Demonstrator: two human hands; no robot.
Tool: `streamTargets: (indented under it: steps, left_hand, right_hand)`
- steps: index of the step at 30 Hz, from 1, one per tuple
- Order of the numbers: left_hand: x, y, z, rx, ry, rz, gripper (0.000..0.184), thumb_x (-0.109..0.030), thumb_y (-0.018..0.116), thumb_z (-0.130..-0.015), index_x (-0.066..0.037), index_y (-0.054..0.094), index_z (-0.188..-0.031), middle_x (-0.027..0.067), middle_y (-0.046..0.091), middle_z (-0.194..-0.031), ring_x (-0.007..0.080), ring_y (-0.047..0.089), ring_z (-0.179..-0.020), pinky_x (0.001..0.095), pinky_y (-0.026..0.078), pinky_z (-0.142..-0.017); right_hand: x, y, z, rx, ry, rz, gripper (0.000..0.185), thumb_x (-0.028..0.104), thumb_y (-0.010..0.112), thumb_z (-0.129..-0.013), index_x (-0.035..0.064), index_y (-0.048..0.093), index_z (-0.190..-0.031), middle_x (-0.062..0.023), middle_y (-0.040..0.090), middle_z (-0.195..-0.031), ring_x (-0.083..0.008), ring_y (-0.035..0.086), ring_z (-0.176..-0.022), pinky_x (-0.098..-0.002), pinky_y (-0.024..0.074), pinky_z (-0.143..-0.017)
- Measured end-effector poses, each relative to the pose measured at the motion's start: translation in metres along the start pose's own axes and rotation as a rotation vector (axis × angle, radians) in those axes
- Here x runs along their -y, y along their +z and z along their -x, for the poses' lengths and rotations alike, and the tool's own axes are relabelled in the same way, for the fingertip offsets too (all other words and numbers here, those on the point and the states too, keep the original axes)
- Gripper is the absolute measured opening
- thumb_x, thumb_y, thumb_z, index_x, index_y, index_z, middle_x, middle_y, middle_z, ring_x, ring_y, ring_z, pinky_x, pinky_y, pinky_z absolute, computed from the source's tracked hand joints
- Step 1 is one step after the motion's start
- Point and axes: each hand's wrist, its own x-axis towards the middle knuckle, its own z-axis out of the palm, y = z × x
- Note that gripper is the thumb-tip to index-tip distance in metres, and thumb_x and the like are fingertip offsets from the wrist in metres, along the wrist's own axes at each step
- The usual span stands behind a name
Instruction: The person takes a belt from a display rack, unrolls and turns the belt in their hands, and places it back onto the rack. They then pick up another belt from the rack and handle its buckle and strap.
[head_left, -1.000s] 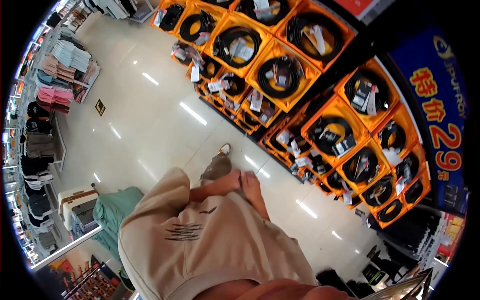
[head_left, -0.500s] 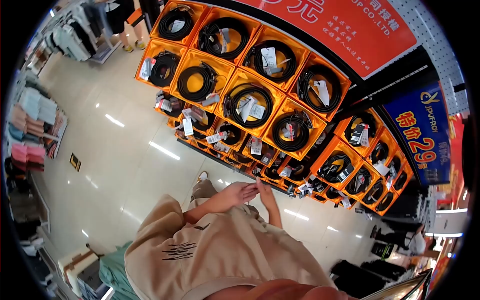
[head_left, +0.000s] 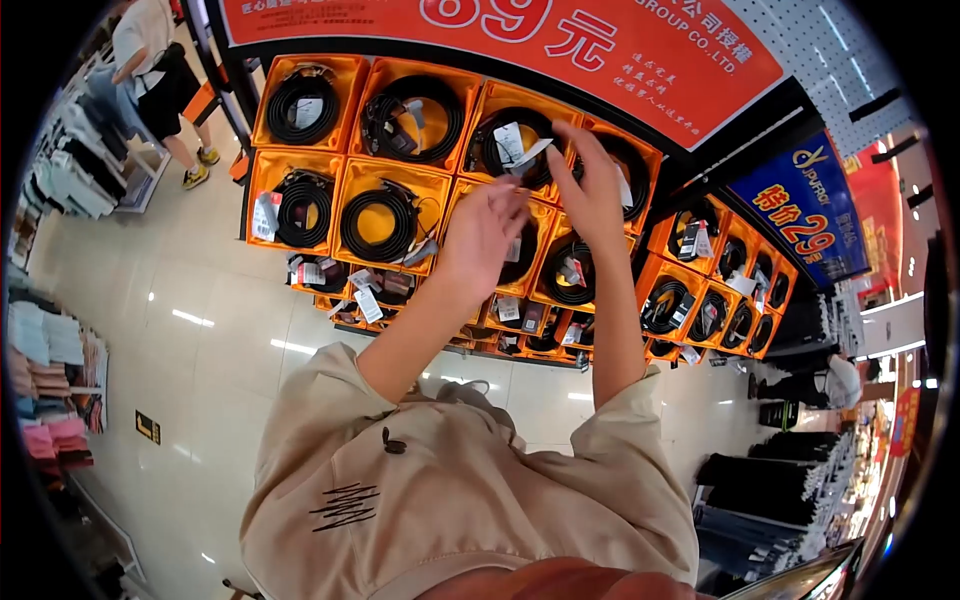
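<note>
Coiled black belts lie in orange satin-lined boxes on a display rack. My left hand [head_left: 484,236] is raised in front of the second row, partly hiding a boxed belt behind it. Its fingers are loosely bent and apart, with nothing visible in them. Higher and to the right, my right hand [head_left: 594,188] reaches up with thumb and fingers spread. It is nearest to a coiled belt [head_left: 484,140] in the top row, whose white price tag [head_left: 508,140] points toward my thumb. Whether the thumb touches the tag I cannot tell. My right hand covers part of the neighbouring belt [head_left: 630,160].
A red sign [head_left: 660,60] runs above the boxes, and a blue price sign [head_left: 800,215] hangs at the right. Lower tiers hold more boxed belts. Another person [head_left: 160,90] stands at the upper left beside hanging clothes [head_left: 75,140]. Folded garments [head_left: 55,350] are stacked at the left.
Both my hands, earlier close together near my waist, have risen and parted in front of the belt boxes. The view has shifted, bringing the rack nearer and more of the red sign into sight.
</note>
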Motion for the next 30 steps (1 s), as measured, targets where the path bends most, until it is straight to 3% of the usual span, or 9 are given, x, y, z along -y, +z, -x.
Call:
streamTargets:
  steps: [3, 6, 10, 13, 16, 17, 21, 26, 30]
  left_hand:
    - [-0.001, -0.01, -0.034, -0.056, -0.034, 0.036, 0.02, -0.015, 0.055, -0.087, 0.0, 0.052, -0.101, 0.0134, 0.058, -0.116, 0.0273, 0.054, -0.114, 0.0392, 0.038, -0.108]
    - [-0.002, -0.014, -0.043, -0.087, -0.063, 0.033, 0.017, -0.013, 0.057, -0.086, -0.001, 0.051, -0.097, 0.0148, 0.058, -0.115, 0.0277, 0.054, -0.113, 0.0401, 0.039, -0.108]
    - [-0.01, -0.018, -0.048, -0.118, -0.087, 0.01, 0.02, -0.014, 0.054, -0.086, 0.002, 0.054, -0.099, 0.0156, 0.059, -0.112, 0.0291, 0.056, -0.111, 0.0408, 0.041, -0.106]
    - [-0.011, -0.023, -0.05, -0.118, -0.107, -0.013, 0.024, -0.018, 0.054, -0.087, 0.002, 0.054, -0.101, 0.0152, 0.058, -0.113, 0.0278, 0.055, -0.112, 0.0403, 0.041, -0.106]
    - [-0.019, -0.013, -0.037, -0.067, -0.11, 0.048, 0.031, -0.025, 0.055, -0.087, 0.001, 0.054, -0.104, 0.0134, 0.058, -0.114, 0.0259, 0.053, -0.114, 0.0379, 0.039, -0.105]
    - [-0.016, -0.024, -0.038, 0.017, -0.16, 0.087, 0.044, -0.039, 0.053, -0.09, -0.002, 0.054, -0.113, 0.012, 0.058, -0.117, 0.0239, 0.052, -0.115, 0.037, 0.037, -0.105]
    - [-0.025, 0.005, 0.004, 0.085, -0.093, 0.141, 0.057, -0.055, 0.045, -0.094, -0.007, 0.052, -0.125, 0.0089, 0.058, -0.123, 0.0217, 0.052, -0.116, 0.0386, 0.036, -0.105]
    - [-0.023, 0.009, 0.035, 0.122, 0.048, -0.049, 0.036, -0.005, 0.065, -0.085, -0.003, 0.055, -0.12, 0.0054, 0.063, -0.109, 0.0155, 0.062, -0.097, 0.0302, 0.049, -0.088]
    - [-0.023, -0.008, 0.048, 0.24, 0.135, -0.204, 0.046, 0.008, 0.066, -0.078, -0.001, 0.052, -0.12, 0.0081, 0.062, -0.109, 0.0163, 0.062, -0.099, 0.0307, 0.05, -0.087]
  right_hand:
    - [-0.027, 0.025, -0.027, 0.056, -0.125, 0.371, 0.037, 0.009, 0.06, -0.08, -0.0064, 0.057, -0.113, -0.0239, 0.06, -0.104, -0.0391, 0.059, -0.099, -0.0461, 0.0491, -0.085]
    - [-0.042, 0.05, -0.042, 0.314, 0.02, 0.605, 0.045, 0.01, 0.061, -0.075, -0.0045, 0.054, -0.117, -0.0215, 0.059, -0.112, -0.0368, 0.063, -0.089, -0.0452, 0.0518, -0.079]
    - [-0.061, 0.067, -0.05, 0.13, -0.104, 0.732, 0.039, 0.007, 0.064, -0.068, -0.0029, 0.058, -0.105, -0.0214, 0.061, -0.107, -0.0381, 0.063, -0.089, -0.0467, 0.0527, -0.076]
    - [-0.019, 0.043, -0.046, 0.153, 0.136, 0.608, 0.043, 0.005, 0.068, -0.065, -0.0013, 0.057, -0.106, -0.0204, 0.062, -0.094, -0.0385, 0.061, -0.091, -0.0458, 0.0515, -0.075]
    - [0.022, 0.036, -0.021, 0.018, 0.096, 0.368, 0.04, 0.002, 0.067, -0.063, 0.0026, 0.053, -0.1, -0.0188, 0.06, -0.089, -0.0399, 0.058, -0.088, -0.0466, 0.049, -0.073]
    - [0.027, 0.039, -0.009, 0.007, 0.124, 0.339, 0.043, 0.0, 0.072, -0.061, 0.0051, 0.051, -0.099, -0.0165, 0.057, -0.089, -0.0418, 0.057, -0.087, -0.048, 0.0463, -0.07]
    - [0.048, 0.044, 0.037, -0.314, -0.163, 0.332, 0.034, -0.003, 0.069, -0.053, 0.0045, 0.056, -0.083, -0.0113, 0.059, -0.079, -0.0315, 0.056, -0.079, -0.0389, 0.0465, -0.07]
    - [0.064, 0.044, 0.079, -0.428, -0.374, 0.392, 0.038, 0.005, 0.074, -0.065, 0.0068, 0.053, -0.096, -0.0074, 0.061, -0.09, -0.0297, 0.057, -0.09, -0.0361, 0.0443, -0.079]
    - [0.078, 0.04, 0.109, -0.351, -0.333, 0.326, 0.041, 0.001, 0.067, -0.057, 0.0062, 0.061, -0.097, -0.0069, 0.062, -0.097, -0.028, 0.057, -0.096, -0.0355, 0.047, -0.081]
